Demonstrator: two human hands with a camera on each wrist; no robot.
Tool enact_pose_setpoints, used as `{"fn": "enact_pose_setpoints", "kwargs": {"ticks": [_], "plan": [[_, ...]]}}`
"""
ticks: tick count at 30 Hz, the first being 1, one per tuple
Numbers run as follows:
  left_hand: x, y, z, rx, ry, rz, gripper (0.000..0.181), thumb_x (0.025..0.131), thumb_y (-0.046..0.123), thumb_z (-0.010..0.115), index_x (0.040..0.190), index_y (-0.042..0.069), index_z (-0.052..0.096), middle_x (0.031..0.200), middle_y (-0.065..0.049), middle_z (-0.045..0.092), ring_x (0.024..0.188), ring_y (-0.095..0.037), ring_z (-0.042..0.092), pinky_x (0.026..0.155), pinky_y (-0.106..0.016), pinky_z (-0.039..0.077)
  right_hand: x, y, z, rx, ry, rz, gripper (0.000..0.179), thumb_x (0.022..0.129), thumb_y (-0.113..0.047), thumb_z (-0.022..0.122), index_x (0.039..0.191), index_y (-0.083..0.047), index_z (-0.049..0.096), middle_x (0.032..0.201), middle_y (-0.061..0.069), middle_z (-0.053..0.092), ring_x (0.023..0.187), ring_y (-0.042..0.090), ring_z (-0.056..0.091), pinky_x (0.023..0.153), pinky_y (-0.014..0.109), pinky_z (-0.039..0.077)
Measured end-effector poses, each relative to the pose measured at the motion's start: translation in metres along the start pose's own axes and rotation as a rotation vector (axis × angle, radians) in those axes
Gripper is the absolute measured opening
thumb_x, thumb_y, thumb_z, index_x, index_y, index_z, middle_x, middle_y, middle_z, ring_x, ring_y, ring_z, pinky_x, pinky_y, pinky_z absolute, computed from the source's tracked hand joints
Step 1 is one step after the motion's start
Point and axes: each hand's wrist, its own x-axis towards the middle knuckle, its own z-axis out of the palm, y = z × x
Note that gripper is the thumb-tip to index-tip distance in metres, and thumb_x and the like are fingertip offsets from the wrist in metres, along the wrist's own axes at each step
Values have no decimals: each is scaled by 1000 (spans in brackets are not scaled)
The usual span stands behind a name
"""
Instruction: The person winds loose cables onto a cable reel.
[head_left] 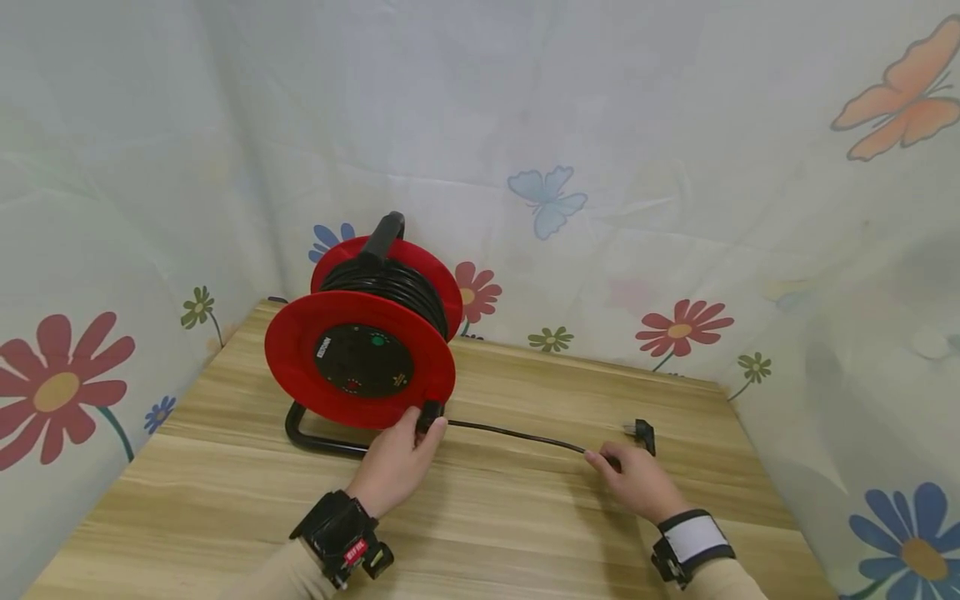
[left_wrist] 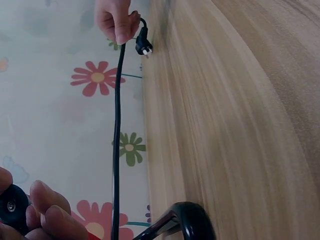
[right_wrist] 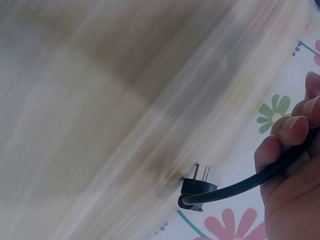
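Observation:
A red cable reel [head_left: 288, 346] with black cable [head_left: 401, 283] wound on it stands at the left of the table. My left hand [head_left: 393, 462] grips the black knob [head_left: 429, 415] low on the reel's front disc; its curled fingertips [left_wrist: 56, 212] show round the knob in the left wrist view. From the reel a length of cable [head_left: 517, 433] runs right to my right hand [head_left: 637, 479], which holds it between curled fingers and thumb. Just past that hand, the cable ends in a black plug [right_wrist: 197, 194] with bare metal pins.
The reel has a black top handle [head_left: 382, 237] and a black tube foot [head_left: 322, 443] on the wooden table [head_left: 510, 517]. White cloth [head_left: 465, 100] printed with flowers and butterflies hangs close behind the table and along both sides.

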Motion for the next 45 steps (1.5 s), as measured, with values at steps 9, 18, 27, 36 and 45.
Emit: {"fn": "enact_pose_setpoints", "kwargs": {"ticks": [9,18,27,36,45], "plan": [[-2,-10,4,23,-2,-56,33,97,43,48,84,13,49,64,-1,44,54,-15,41,49,-28,31,3,-6,6,-3,-33,5,46,92,-60,45,71,-19,53,58,-6,41,49,9,39,46,27,32],[-4,-24,4,18,-3,-98,29,98,38,48,90,10,52,67,-4,45,57,-17,43,51,-29,33,6,-18,7,-18,-7,-58,35,94,-46,53,72,-19,54,57,-7,40,49,7,37,45,26,31],[-6,-36,3,-12,-13,-123,32,99,41,45,97,10,55,73,-6,50,65,-19,47,57,-31,38,11,-24,11,-15,-33,-64,34,94,-43,55,71,-19,52,57,-7,39,48,6,36,45,25,30],[-9,-42,-1,-42,-6,-148,31,100,39,43,94,10,53,71,-5,52,59,-17,47,56,-31,39,15,-32,13,-5,-35,-79,35,94,-46,54,71,-19,52,56,-7,38,47,6,36,45,25,30],[-13,-50,-8,-28,-8,-180,29,101,35,43,92,9,52,67,-6,51,57,-18,47,53,-30,38,14,-39,14,10,-42,-65,31,93,-40,59,70,-19,53,57,-7,40,48,7,37,46,26,31]]}}
